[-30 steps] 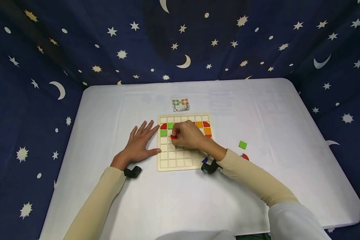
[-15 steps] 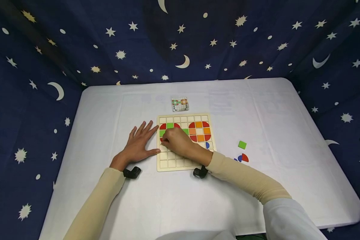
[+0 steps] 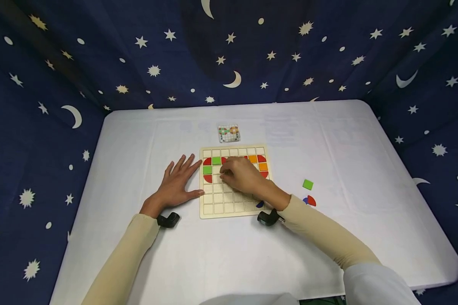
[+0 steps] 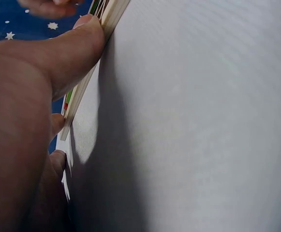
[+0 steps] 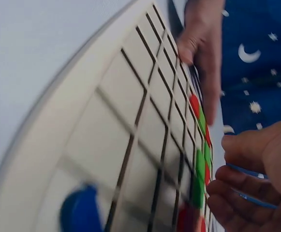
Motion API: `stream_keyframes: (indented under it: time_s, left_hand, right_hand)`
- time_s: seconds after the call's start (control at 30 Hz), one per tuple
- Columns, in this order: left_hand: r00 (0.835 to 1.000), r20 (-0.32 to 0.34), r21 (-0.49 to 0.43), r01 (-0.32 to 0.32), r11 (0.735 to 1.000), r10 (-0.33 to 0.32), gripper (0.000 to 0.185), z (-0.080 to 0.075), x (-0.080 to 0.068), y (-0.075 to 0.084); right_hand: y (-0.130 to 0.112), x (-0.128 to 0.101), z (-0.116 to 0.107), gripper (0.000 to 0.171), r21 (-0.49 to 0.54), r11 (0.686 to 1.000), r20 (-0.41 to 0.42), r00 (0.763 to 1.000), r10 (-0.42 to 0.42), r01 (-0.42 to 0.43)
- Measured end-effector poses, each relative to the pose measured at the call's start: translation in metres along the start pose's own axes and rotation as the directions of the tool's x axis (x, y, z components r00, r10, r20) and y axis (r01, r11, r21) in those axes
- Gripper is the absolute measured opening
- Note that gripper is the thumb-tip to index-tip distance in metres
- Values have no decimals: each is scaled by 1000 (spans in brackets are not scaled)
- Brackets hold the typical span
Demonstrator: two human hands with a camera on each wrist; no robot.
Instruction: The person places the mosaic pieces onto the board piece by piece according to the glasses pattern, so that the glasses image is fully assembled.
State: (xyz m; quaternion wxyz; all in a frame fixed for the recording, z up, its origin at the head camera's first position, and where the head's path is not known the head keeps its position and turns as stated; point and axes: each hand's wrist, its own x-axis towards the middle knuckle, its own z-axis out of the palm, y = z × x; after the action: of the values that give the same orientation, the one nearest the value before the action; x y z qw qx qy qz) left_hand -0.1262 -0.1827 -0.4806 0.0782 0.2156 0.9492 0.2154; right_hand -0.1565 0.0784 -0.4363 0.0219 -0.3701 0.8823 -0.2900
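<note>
While the right hand (image 3: 241,174) hovers over the upper middle of the wooden grid board (image 3: 234,206), the lines below tell how things lie.

Right grip: fingers curled narrow above the board; I cannot tell whether a tile is pinched in them.
Left grip: the left hand (image 3: 177,182) lies flat with wide fingers on the bench (image 3: 175,262), thumb and fingertips touching the left edge of the board.
Board: near the middle of the bench, edges parallel to the bench edge, with red, green and orange tiles in its upper rows.
Loose pieces: a green square tile (image 3: 308,184) and a red quarter tile (image 3: 311,201) lie on the bench, to the right of the board.
Direction: these pieces are to the right of the right grip, near its forearm; the left hand is well apart from them.
Pattern card (image 3: 229,133): just behind the board.
</note>
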Motion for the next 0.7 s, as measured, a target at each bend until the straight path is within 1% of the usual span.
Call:
stream_keyframes:
  time_s: [0.1, 0.2, 0.3, 0.37, 0.4, 0.47, 0.53, 0.57, 0.6, 0.63, 0.7]
  left_hand:
    - [1000, -6, 2, 5, 1000, -5, 96, 0, 1, 0]
    - [1000, 0, 1, 6, 1000, -6, 96, 0, 1, 0]
    - [1000, 5, 1, 12, 1000, -12, 96, -1, -1, 0]
    - [1000, 5, 1, 16, 1000, -16, 96, -1, -1, 0]
    - [1000, 5, 1, 19, 1000, -19, 96, -2, -2, -1]
    - [1000, 5, -3, 26, 1000, -26, 96, -3, -2, 0]
    - [999, 8, 3, 31, 1000, -31, 95, -3, -2, 1]
    - [999, 10, 1, 34, 999, -34, 95, -3, -1, 2]
    - [999, 11, 0, 36, 999, -36, 95, -2, -1, 3]
    - [999, 11, 0, 39, 999, -39, 94, -1, 0, 4]
    - [999, 10, -3, 45, 999, -45, 94, 0, 2, 7]
  right_hand:
    - [11, -19, -13, 6, 1, 998, -46, 996, 70, -70]
    - [22, -41, -27, 7, 10, 990, -96, 985, 144, -144]
    - [33, -63, -42, 10, 32, 977, -152, 965, 212, -210]
    - [41, -80, -53, 12, 34, 962, -186, 944, 271, -270]
    - [46, -89, -58, 14, 29, 950, -194, 931, 310, -310]
    - [57, -107, -70, 19, 4, 914, -177, 899, 400, -406]
    - [66, -127, -82, 25, -36, 862, -131, 858, 497, -505]
    - [70, -136, -86, 27, -58, 837, -111, 837, 536, -544]
    - [73, -143, -88, 28, -73, 819, -90, 821, 563, -569]
    - [75, -149, -90, 29, -79, 803, -78, 807, 585, -590]
    - [78, -159, -91, 27, -79, 796, -91, 800, 594, -600]
